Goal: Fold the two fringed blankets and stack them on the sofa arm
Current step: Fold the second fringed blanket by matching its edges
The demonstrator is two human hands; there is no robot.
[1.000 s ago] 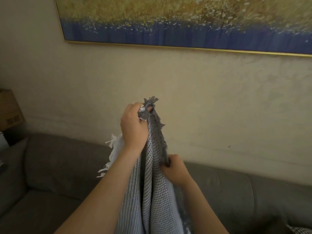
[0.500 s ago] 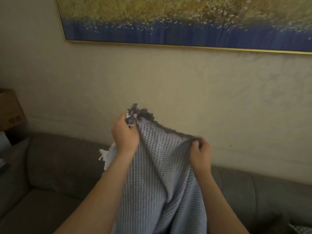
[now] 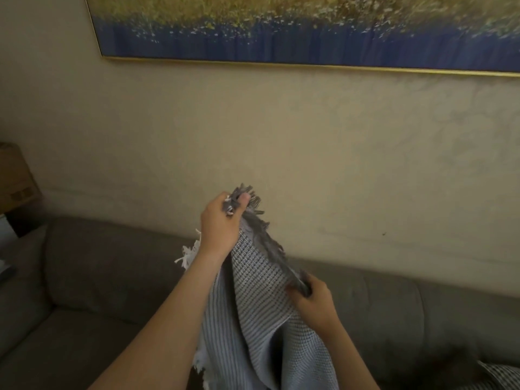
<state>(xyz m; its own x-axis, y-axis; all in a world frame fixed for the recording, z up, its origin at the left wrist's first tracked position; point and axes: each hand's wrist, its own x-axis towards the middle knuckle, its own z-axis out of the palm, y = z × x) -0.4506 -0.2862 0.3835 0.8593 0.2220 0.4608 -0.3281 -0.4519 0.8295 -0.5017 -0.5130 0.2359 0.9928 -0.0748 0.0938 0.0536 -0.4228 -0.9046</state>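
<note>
A grey-and-white woven blanket point(image 3: 261, 313) with dark grey fringe hangs in front of me over the sofa. My left hand point(image 3: 222, 223) grips its top corner, fringe bunched between thumb and fingers, raised above the sofa back. My right hand point(image 3: 312, 299) sits lower and to the right, pinching the fringed edge. The edge runs taut and slanted between both hands. White fringe point(image 3: 188, 253) sticks out behind my left wrist. A patch of similar woven fabric point(image 3: 503, 375) lies at the bottom right corner, mostly cut off.
The grey sofa point(image 3: 98, 277) spans the lower view, its backrest against a beige wall. A gold-framed blue and yellow painting point(image 3: 309, 32) hangs above. A cardboard box point(image 3: 14, 181) stands at the far left beyond the sofa end.
My right hand has dropped lower along the fringed edge, so the edge now slants down to the right. My left hand keeps its grip on the corner.
</note>
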